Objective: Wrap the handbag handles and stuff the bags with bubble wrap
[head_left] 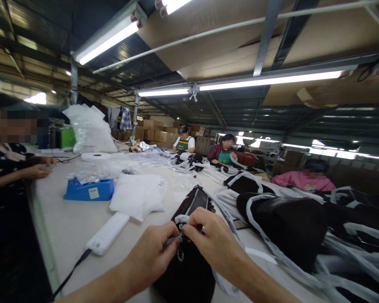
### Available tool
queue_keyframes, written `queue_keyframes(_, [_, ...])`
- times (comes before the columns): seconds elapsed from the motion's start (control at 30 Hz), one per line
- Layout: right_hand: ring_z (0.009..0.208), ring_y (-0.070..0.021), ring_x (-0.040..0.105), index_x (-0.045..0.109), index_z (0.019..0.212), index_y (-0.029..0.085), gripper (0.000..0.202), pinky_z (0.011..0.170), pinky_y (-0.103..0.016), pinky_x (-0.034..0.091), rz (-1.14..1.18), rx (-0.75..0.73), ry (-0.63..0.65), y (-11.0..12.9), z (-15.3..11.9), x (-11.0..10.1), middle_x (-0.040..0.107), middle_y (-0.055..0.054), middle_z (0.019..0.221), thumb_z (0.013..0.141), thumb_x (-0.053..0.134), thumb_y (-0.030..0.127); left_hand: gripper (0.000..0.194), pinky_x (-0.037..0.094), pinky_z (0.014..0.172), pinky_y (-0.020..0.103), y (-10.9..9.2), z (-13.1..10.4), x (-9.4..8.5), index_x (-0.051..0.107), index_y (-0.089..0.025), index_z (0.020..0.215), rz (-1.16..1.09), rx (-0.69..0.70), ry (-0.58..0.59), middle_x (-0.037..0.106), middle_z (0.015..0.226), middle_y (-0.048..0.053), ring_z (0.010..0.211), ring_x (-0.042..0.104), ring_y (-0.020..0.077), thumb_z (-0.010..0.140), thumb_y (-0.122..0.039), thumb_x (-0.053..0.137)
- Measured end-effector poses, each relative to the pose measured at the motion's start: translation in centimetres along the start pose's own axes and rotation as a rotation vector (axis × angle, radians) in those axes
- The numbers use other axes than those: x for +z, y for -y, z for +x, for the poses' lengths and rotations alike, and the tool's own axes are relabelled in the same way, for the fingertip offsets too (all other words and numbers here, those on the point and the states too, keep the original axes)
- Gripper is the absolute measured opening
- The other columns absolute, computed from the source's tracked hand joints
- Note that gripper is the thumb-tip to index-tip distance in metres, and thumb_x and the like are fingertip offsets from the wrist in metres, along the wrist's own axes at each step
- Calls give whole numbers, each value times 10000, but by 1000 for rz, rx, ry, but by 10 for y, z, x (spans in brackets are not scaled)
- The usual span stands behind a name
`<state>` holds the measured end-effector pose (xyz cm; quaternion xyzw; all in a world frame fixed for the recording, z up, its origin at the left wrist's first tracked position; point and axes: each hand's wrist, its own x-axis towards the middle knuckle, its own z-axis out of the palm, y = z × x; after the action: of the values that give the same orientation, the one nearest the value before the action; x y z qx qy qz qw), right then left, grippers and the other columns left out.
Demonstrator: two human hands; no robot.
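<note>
A blue tape dispenser [90,191] stood at ten o'clock from the black bag [189,271], which lay at six o'clock in view. Over it, the left hand [158,248] pinched a grey strap [171,240], the right hand [210,235] pinched a metal clip [181,227], and a bulky bag [290,227] lay between two and three o'clock.

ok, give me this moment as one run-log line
left grip: pinching grey strip | right grip: at metal clip | black bag: beneath both

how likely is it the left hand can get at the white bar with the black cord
Probably yes: the white bar lies left of the left hand with nothing between, though that hand is busy at the black bag.
</note>
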<state>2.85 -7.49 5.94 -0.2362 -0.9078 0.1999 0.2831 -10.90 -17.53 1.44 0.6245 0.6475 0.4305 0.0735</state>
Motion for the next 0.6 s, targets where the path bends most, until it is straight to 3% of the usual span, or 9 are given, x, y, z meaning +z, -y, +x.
queue_keyframes(0.27, [614,-141,493,528,563,190,288,570,-272,312,64,93,1,-8,-12,-1,542,10,584,830,549,297,151,355,567,230,2,-3,4,572,-190,758,26,47,-28,633,673,-4,610,560,138,871,-204,472])
queue_keyframes(0.33, [546,-125,476,538,572,190,279,514,-255,307,185,156,28,-7,-16,3,520,21,541,817,560,320,148,366,566,233,5,-4,8,568,-198,776,81,87,-52,650,692,5,616,584,146,879,-205,461])
queue_keyframes(0.47, [414,-63,418,596,668,169,234,386,-185,310,847,586,111,2,-28,17,577,29,566,778,657,367,202,381,561,255,11,-6,19,552,-206,802,262,174,-119,663,698,22,608,619,171,919,-207,388])
queue_keyframes(0.6, [397,0,413,596,716,137,342,328,-98,220,1466,965,12,13,-42,29,625,24,634,586,870,294,223,376,548,274,11,-10,26,541,-202,829,312,144,-123,653,685,25,590,612,188,934,-219,345])
